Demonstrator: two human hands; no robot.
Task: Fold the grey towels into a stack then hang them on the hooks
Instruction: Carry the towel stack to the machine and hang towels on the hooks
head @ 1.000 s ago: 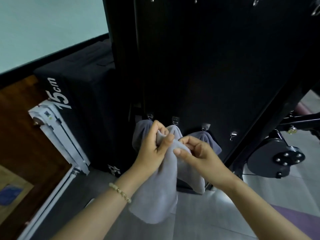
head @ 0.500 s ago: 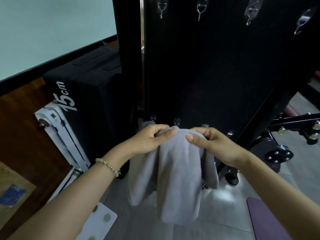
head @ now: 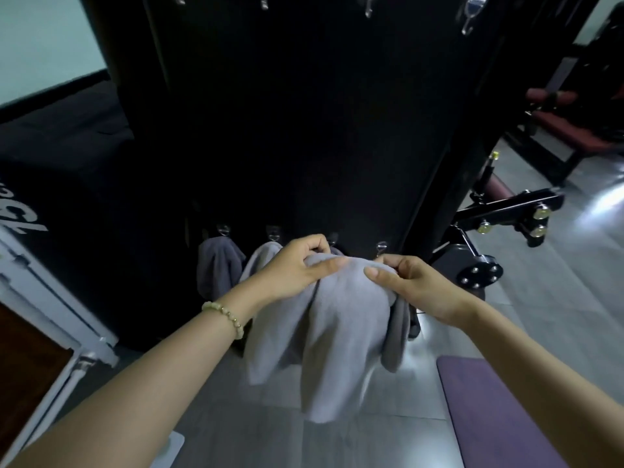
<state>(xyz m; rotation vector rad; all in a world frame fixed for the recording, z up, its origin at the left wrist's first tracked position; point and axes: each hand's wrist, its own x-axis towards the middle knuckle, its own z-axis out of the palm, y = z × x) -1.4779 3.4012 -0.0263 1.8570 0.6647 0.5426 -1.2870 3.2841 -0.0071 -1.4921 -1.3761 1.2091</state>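
A grey towel [head: 334,336] hangs in front of me, held up at its top edge by both hands. My left hand [head: 297,265] pinches the top at the left, and my right hand [head: 412,282] pinches it at the right. A low row of metal hooks runs along the black panel [head: 304,130]; the rightmost hook [head: 381,247] shows bare just above my right hand. Another grey towel [head: 217,265] hangs from the leftmost hook [head: 223,230]. Part of a further towel [head: 261,261] shows behind my left hand.
A second row of hooks [head: 368,5] sits high on the panel. A black padded box [head: 67,184] stands at left, a white frame [head: 50,315] beside it. A black machine arm with bolts [head: 506,214] and a purple mat [head: 489,417] lie at right.
My hands carried the towel rightward along the lower hook row and spread apart along its top edge. The view has shifted right, showing more of the floor and equipment.
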